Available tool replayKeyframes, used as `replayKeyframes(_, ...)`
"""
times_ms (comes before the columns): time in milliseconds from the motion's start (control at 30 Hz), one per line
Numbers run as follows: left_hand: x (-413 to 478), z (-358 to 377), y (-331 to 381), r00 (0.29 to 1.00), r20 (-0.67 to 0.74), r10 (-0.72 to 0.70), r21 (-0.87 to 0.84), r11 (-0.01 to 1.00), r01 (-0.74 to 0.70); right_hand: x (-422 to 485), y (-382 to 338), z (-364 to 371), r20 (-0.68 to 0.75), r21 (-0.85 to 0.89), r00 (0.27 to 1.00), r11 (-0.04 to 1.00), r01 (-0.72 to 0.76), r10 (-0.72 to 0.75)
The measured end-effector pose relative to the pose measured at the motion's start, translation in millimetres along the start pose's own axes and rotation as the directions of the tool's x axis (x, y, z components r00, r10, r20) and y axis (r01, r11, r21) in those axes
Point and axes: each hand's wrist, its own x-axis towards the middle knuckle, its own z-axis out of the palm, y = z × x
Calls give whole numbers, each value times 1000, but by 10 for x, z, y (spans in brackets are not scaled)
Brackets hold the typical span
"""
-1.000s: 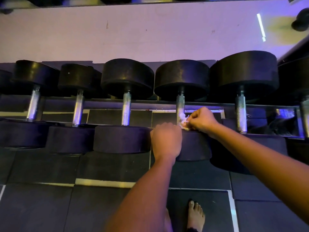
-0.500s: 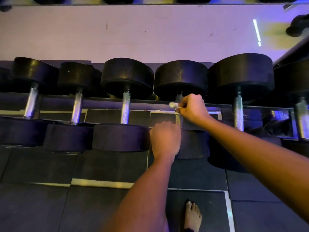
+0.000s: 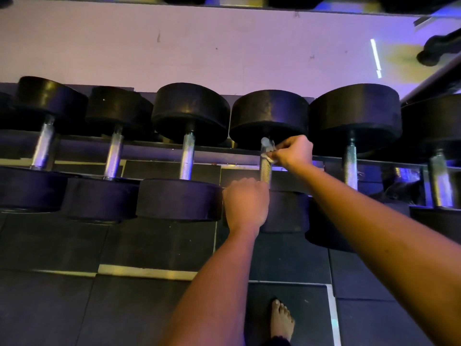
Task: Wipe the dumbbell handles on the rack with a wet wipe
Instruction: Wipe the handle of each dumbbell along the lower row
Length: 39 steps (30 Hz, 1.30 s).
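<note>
A person is standing at a long dark metal rack full of weights. The right hand is pinching a small crumpled white wet wipe between the thumb and curled fingers. It is pressing the wipe against the shiny rough metal handle of a big dumbbell with round black ends. The wipe is sitting at the far end of that handle, right under the far black end.

The left hand is resting on the near black end of the same dumbbell, just beside the bottom of the handle. Its fingers are curling over the edge and their tips are hiding, so I cannot tell if they are gripping.

Three more black dumbbells are lying in a row to the left of this dumbbell, and two bigger ones are lying to its right. A pale wall glowing purple is standing behind it. Dark rubber floor mats are lying below it, and the person's bare foot is standing on a mat on the near side of it.
</note>
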Motion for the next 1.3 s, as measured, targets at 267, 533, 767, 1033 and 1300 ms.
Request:
replayKeyframes(267, -7, -3, 16, 1000, -22, 21, 22, 1000, -21, -271, 306, 40, 206, -71, 974, 994, -80, 93)
replayKeyframes(533, -63, -14, 98, 999, -38, 36, 40, 999, -35, -297, 325, -25, 202, 9, 978, 998, -56, 53)
replayKeyframes(767, -249, 107, 696, 996, 14, 85, 136, 987, -86, -484, 586, -631, 161, 186, 987, 982, -25, -6)
replayKeyframes(1033, -481, 830, 1266, 999, 30, 13, -68, 998, -11, -307, 1014, -1546, 48, 164, 997, 985, 50, -58)
replayKeyframes(1300, -642, 1472, 1407, 994, -91, -58, -2, 998, 58, -222, 1556, -1708, 70, 81, 996, 996, 42, -48)
